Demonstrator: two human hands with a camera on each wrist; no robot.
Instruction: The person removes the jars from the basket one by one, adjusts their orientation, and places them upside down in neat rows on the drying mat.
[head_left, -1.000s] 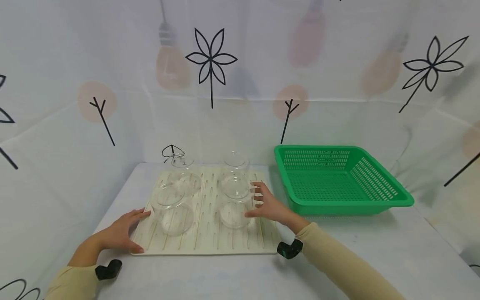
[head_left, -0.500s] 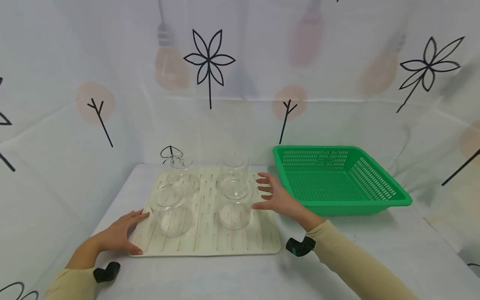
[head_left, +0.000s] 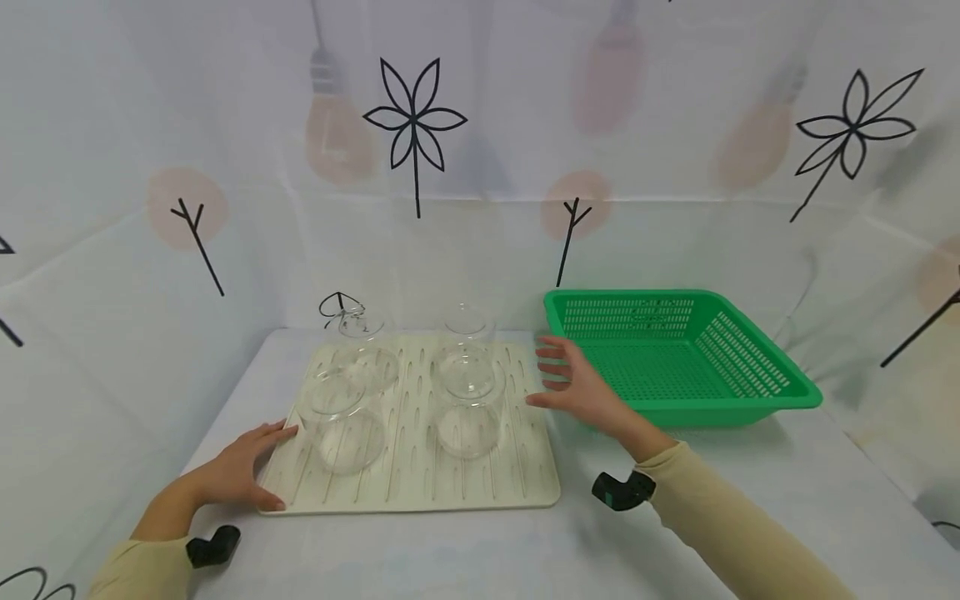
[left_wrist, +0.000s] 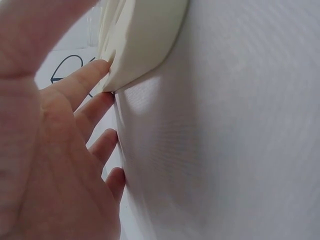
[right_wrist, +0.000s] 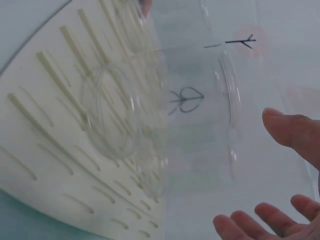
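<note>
Several clear, straight-sided glass cups stand on a cream ridged drying mat (head_left: 420, 492), a front left cup (head_left: 348, 437) and a front right cup (head_left: 468, 429) among them. My left hand (head_left: 228, 473) rests at the mat's left edge, thumb by the front corner and fingers spread along the side. In the left wrist view, its fingertips touch the mat's rim (left_wrist: 145, 45). Over the mat's right side, my right hand (head_left: 581, 387) is held with fingers apart and holds nothing. In the right wrist view, a gap separates its fingers from the nearest cup (right_wrist: 190, 140).
A green perforated plastic basket (head_left: 690, 417) sits to the right of the mat, close behind my right hand. White cloth (head_left: 420, 550) covers the table. A patterned fabric backdrop (head_left: 480, 250) rises behind and at the sides.
My right hand has drawn away from the front right cup, moving right and slightly back toward the basket. The left hand stays at the mat's edge, and the cups keep their places.
</note>
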